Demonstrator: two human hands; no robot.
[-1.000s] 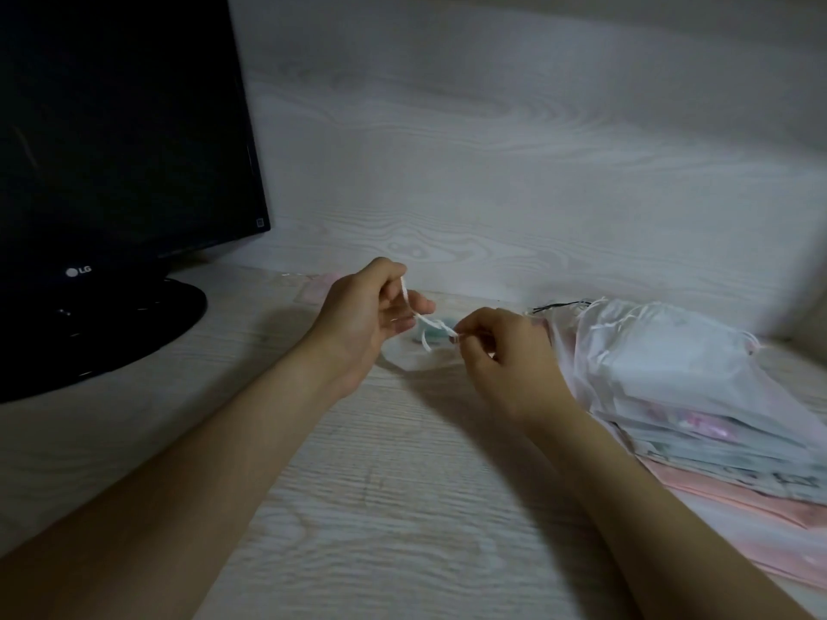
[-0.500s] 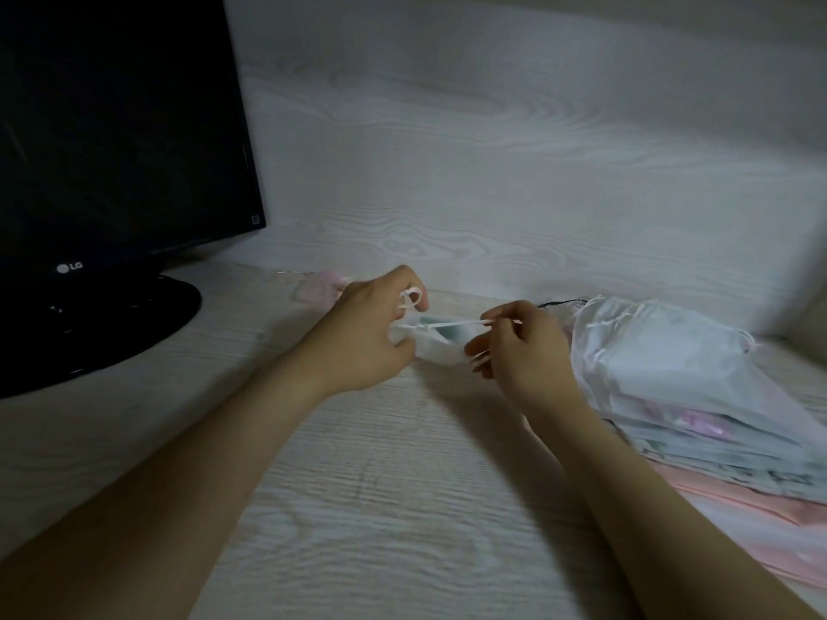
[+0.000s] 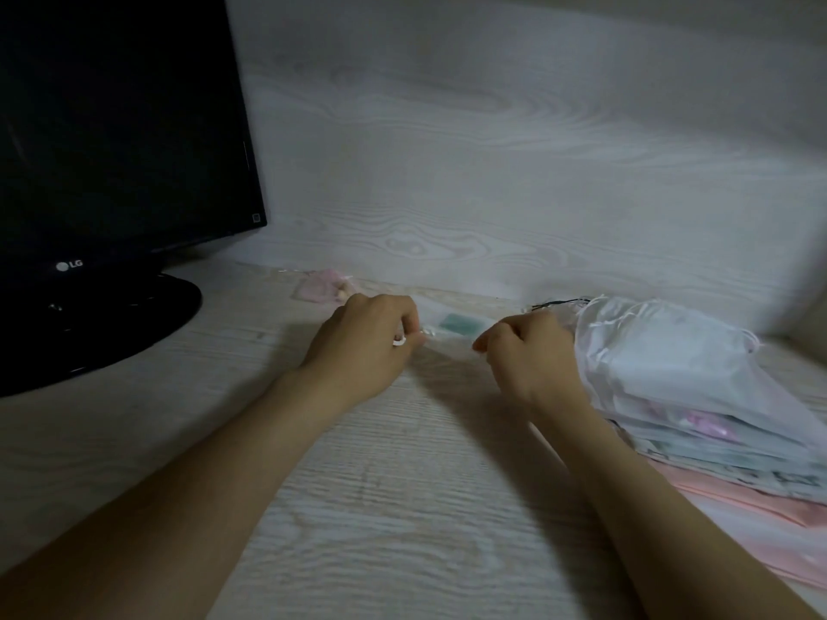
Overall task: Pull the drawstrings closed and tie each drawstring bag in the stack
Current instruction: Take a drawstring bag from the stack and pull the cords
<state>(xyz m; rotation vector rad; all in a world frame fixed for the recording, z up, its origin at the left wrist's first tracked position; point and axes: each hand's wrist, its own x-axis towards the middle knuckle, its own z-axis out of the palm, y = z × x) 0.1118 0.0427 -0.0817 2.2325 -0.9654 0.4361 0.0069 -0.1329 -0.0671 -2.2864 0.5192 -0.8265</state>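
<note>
A small sheer white drawstring bag (image 3: 456, 326) with a green patch lies on the desk between my hands. My left hand (image 3: 364, 346) pinches a white drawstring end at the bag's left side, a loop of cord showing by the fingertips. My right hand (image 3: 528, 355) has its fingers curled at the bag's right side; the cord there is too faint to see. A stack of sheer bags (image 3: 698, 387), white on top with pink and patterned ones below, sits just right of my right hand.
A black monitor (image 3: 112, 140) on a round stand (image 3: 134, 324) fills the left. A small pink bag (image 3: 320, 286) lies near the back wall behind my left hand. The pale wood-grain desk (image 3: 402, 507) stretches toward me.
My hands have drawn apart and dropped toward the desk, stretching the cord sideways. The bag now lies flat between them instead of being held up.
</note>
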